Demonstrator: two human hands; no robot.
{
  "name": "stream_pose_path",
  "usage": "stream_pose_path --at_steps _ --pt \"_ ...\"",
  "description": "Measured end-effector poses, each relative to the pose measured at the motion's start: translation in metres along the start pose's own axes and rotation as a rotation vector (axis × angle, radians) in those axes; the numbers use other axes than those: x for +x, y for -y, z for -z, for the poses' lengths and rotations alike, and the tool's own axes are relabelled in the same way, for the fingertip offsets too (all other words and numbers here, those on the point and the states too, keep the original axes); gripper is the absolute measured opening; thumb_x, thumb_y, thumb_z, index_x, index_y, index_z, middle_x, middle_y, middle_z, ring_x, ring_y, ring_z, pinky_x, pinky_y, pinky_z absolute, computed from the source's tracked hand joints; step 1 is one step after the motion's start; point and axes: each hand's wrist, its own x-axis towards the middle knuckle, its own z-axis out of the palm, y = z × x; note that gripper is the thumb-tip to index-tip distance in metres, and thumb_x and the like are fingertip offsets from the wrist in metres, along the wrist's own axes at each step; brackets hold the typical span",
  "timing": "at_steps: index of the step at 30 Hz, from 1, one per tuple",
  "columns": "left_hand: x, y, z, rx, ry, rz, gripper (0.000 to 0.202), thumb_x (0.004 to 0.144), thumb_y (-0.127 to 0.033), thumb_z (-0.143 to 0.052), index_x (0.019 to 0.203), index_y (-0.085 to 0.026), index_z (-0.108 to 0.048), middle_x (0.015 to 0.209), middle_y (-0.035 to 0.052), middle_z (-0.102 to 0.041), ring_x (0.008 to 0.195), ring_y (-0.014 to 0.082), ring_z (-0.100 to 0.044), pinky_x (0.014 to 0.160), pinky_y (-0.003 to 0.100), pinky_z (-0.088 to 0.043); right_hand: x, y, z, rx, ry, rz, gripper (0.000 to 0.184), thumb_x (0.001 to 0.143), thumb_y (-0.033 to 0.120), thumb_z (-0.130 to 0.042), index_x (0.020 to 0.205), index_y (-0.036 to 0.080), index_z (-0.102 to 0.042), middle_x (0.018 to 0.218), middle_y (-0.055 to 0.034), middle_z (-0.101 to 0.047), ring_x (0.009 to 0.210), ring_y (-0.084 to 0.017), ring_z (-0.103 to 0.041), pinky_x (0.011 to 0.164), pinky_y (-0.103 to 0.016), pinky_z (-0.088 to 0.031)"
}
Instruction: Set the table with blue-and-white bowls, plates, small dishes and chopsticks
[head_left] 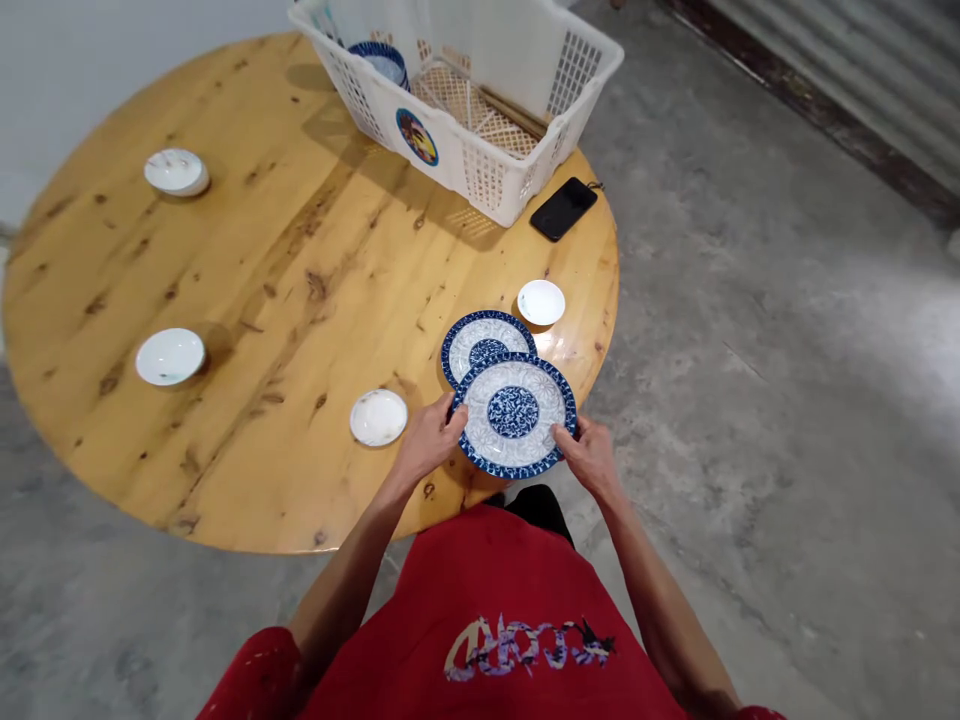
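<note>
A blue-and-white patterned plate (514, 412) is held level between both hands near the table's front edge. My left hand (435, 432) grips its left rim with the thumb on top. On the right rim my right hand (589, 450) pinches it the same way. Partly beneath and behind it, a second plate (480, 333) of the same pattern lies on the wooden table; its near part is hidden. A small white dish (379, 417) sits just left of my left hand. Beyond the plates is a small white bowl (541, 302).
A white plastic basket (480, 165) at the table's far side holds blue-rimmed bowls (381, 60) and wooden sticks (514, 110). A black phone (564, 208) lies by its corner. White bowls (176, 172) stand far left, another white bowl (170, 357) nearer. The round table (247, 480) ends at my waist.
</note>
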Motion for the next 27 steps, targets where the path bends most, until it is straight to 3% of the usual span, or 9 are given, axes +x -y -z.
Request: stream_pose_path --at_steps 4,7,15,20,27 --pt "0.027 0.000 0.007 0.075 -0.041 0.026 0.025 0.092 -0.034 -0.043 0.071 -0.021 -0.041 0.060 -0.0036 -0.043 0.056 0.0133 -0.042 0.058 0.027 -0.027 0.037 0.012 0.000 -0.064 0.015 0.061 0.027 0.076 0.044 -0.051 0.064 0.020 -0.050 0.056 0.0029 -0.046 0.055 -0.013 -0.043 0.053 -0.024 -0.033" --pt "0.045 0.002 0.012 0.150 -0.054 0.049 0.022 0.093 -0.032 -0.041 0.076 -0.019 -0.049 0.065 -0.0007 -0.051 0.061 0.0155 -0.049 0.060 0.026 -0.031 0.062 0.023 -0.002 -0.159 0.055 0.119 0.028 0.077 0.045 -0.048 0.065 0.020 -0.048 0.056 0.0025 -0.046 0.056 -0.013 -0.042 0.054 -0.025 -0.032" --pt "0.074 0.001 0.020 0.448 0.052 0.230 0.036 0.097 -0.035 -0.035 0.107 -0.013 -0.062 0.099 0.0136 -0.072 0.094 0.0278 -0.067 0.079 0.032 -0.044 0.122 0.031 -0.005 -0.510 0.211 0.253 0.026 0.080 0.042 -0.045 0.068 0.021 -0.050 0.059 -0.0031 -0.055 0.058 -0.017 -0.049 0.057 -0.028 -0.033" --pt "0.082 -0.006 0.020 0.549 0.104 0.319 0.040 0.099 -0.038 -0.033 0.112 -0.012 -0.061 0.111 0.0184 -0.071 0.105 0.0330 -0.067 0.084 0.036 -0.046 0.145 0.034 -0.005 -0.746 0.306 0.271 0.030 0.086 0.041 -0.042 0.087 0.015 -0.058 0.079 -0.0127 -0.067 0.073 -0.026 -0.061 0.065 -0.031 -0.037" --pt "0.088 -0.008 0.021 0.610 0.090 0.348 0.039 0.099 -0.037 -0.033 0.115 -0.013 -0.059 0.107 0.0197 -0.073 0.105 0.0327 -0.068 0.084 0.036 -0.046 0.151 0.044 -0.008 -0.822 0.408 0.225 0.041 0.093 0.040 -0.041 0.118 0.007 -0.049 0.098 -0.0189 -0.071 0.092 -0.032 -0.066 0.073 -0.033 -0.041"
